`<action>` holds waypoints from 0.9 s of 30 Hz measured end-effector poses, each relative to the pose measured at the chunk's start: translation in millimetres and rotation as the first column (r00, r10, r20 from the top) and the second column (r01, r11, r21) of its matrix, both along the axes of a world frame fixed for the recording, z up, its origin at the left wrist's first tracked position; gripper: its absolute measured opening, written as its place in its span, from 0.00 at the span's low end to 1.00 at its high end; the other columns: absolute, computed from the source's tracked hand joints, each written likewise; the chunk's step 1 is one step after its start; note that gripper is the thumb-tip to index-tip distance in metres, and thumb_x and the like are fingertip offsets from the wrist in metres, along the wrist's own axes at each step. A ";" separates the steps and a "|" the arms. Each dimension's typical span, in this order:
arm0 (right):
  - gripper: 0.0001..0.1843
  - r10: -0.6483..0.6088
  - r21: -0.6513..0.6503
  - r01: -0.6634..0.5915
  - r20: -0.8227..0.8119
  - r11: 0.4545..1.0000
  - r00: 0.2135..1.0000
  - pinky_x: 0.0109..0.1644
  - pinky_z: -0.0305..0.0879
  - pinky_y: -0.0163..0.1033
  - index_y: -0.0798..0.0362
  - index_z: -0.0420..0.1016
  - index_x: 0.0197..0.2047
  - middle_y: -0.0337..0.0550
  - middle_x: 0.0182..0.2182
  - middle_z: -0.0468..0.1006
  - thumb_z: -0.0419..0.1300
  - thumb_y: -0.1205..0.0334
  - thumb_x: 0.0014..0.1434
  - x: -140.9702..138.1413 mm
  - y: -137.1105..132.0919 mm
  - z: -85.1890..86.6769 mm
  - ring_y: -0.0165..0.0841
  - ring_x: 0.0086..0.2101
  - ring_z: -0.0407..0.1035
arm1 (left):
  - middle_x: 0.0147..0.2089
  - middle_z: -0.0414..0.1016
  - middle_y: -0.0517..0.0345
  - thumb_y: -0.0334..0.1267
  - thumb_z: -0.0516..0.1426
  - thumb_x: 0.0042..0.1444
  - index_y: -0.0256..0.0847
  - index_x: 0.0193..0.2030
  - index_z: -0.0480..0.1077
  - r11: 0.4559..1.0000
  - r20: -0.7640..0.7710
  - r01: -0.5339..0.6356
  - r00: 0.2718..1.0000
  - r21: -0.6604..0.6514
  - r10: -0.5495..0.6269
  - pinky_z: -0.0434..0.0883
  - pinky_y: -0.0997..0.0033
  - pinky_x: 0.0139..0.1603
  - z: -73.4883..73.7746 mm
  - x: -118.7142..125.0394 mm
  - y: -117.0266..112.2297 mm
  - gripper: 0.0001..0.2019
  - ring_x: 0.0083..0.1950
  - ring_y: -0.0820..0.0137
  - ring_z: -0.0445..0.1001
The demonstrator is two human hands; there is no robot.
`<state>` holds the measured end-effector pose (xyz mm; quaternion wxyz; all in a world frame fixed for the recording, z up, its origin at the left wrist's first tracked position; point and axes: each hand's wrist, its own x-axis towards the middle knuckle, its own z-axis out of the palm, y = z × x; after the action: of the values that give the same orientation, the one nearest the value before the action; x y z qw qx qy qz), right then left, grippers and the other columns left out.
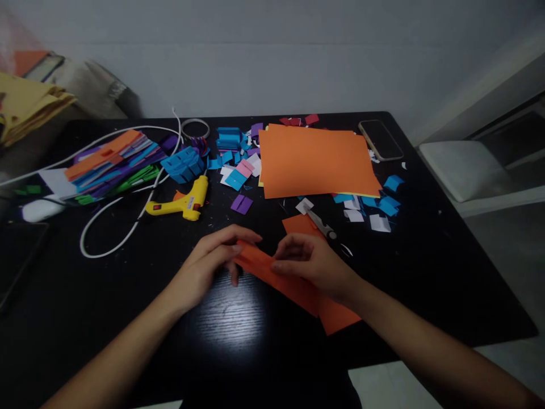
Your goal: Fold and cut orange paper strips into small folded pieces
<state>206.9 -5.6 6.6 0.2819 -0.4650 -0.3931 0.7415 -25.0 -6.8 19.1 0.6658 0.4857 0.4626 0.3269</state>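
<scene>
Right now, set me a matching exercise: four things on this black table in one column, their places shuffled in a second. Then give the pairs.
Things
1. yellow glue gun
2. phone
3. scissors
4. orange strip

Places
A. held between the left hand and the right hand
B. far right, beside the big orange sheet
C. left of centre, next to the white cable
D. just beyond the right hand

Pairs: 1-C, 2-B, 3-D, 4-A

The left hand and right hand are bare, with uncovered forearms.
</scene>
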 end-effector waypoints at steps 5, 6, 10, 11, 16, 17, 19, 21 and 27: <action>0.18 -0.012 0.149 0.003 0.061 0.989 0.998 0.44 0.75 0.40 0.51 0.77 0.37 0.38 0.34 0.81 0.79 0.57 0.47 -2.1 -5.1 -5.1 0.31 0.35 0.77 | 0.30 0.76 0.61 0.46 0.66 0.59 0.38 0.49 0.76 0.999 -0.189 -0.017 0.982 0.036 0.024 0.72 0.74 0.29 2.6 10.7 -4.6 0.16 0.27 0.72 0.74; 0.18 -0.012 0.164 0.001 0.064 0.986 0.998 0.45 0.75 0.41 0.51 0.77 0.37 0.38 0.34 0.81 0.79 0.58 0.48 -2.2 -5.8 -5.5 0.32 0.36 0.78 | 0.29 0.77 0.61 0.46 0.66 0.59 0.38 0.45 0.77 0.999 -0.200 -0.018 0.979 0.031 0.023 0.72 0.74 0.29 2.7 12.1 -4.8 0.14 0.27 0.72 0.75; 0.18 -0.016 0.195 0.000 0.077 0.981 0.997 0.46 0.76 0.41 0.51 0.79 0.39 0.39 0.34 0.83 0.79 0.58 0.48 -2.0 -6.2 -6.4 0.33 0.37 0.79 | 0.32 0.80 0.58 0.44 0.67 0.58 0.39 0.36 0.79 0.997 -0.216 -0.019 0.976 0.074 0.035 0.73 0.74 0.33 2.3 12.5 -2.9 0.10 0.31 0.71 0.77; 0.18 -0.006 0.196 -0.010 0.081 0.981 0.997 0.46 0.76 0.41 0.51 0.80 0.40 0.40 0.35 0.84 0.78 0.58 0.49 -1.9 -6.0 -6.3 0.34 0.38 0.80 | 0.32 0.81 0.57 0.44 0.68 0.57 0.39 0.36 0.79 0.995 -0.217 -0.027 0.975 0.091 0.046 0.73 0.74 0.34 2.1 11.8 -2.4 0.10 0.32 0.70 0.77; 0.13 0.116 0.211 -0.141 0.126 0.967 0.985 0.46 0.75 0.42 0.52 0.84 0.42 0.45 0.38 0.87 0.71 0.53 0.60 -2.7 -6.4 -2.2 0.36 0.40 0.81 | 0.34 0.83 0.56 0.44 0.68 0.56 0.39 0.36 0.81 0.993 -0.252 -0.008 0.967 0.118 0.038 0.72 0.73 0.35 1.6 10.5 -3.5 0.10 0.33 0.68 0.78; 0.12 0.136 0.213 -0.163 0.138 0.963 0.981 0.45 0.75 0.42 0.52 0.85 0.41 0.45 0.38 0.87 0.70 0.52 0.61 -2.8 -6.6 -1.1 0.36 0.40 0.81 | 0.33 0.83 0.56 0.44 0.68 0.56 0.39 0.36 0.81 0.993 -0.262 0.003 0.965 0.119 0.029 0.72 0.73 0.34 1.8 10.6 -4.0 0.10 0.33 0.68 0.78; 0.12 0.152 0.211 -0.184 0.159 0.960 0.975 0.43 0.74 0.41 0.52 0.86 0.40 0.45 0.36 0.87 0.70 0.52 0.61 -2.6 -6.8 0.7 0.36 0.38 0.81 | 0.32 0.83 0.56 0.43 0.68 0.55 0.40 0.36 0.82 0.994 -0.275 0.016 0.961 0.109 0.014 0.71 0.74 0.32 2.7 10.2 -4.2 0.09 0.32 0.69 0.77; 0.11 0.150 0.211 -0.187 0.179 0.959 0.972 0.40 0.72 0.40 0.52 0.86 0.38 0.44 0.34 0.87 0.71 0.52 0.60 -2.0 -6.6 1.8 0.35 0.36 0.80 | 0.32 0.83 0.56 0.44 0.68 0.55 0.40 0.36 0.83 0.996 -0.279 0.016 0.960 0.088 0.009 0.70 0.74 0.31 4.4 8.3 -2.9 0.09 0.31 0.70 0.77; 0.12 0.117 0.215 -0.156 0.184 0.964 0.976 0.40 0.73 0.39 0.52 0.86 0.37 0.42 0.32 0.86 0.73 0.51 0.57 -0.2 -6.1 4.1 0.35 0.34 0.80 | 0.31 0.83 0.56 0.45 0.70 0.53 0.39 0.33 0.82 0.991 -0.292 -0.062 0.952 0.117 0.094 0.72 0.75 0.32 9.5 -2.8 5.8 0.11 0.31 0.69 0.77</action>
<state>206.8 -11.7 10.7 0.2471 -0.4626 -0.5294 0.6669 -27.8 -1.1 28.5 0.5485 0.5452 0.5582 0.3005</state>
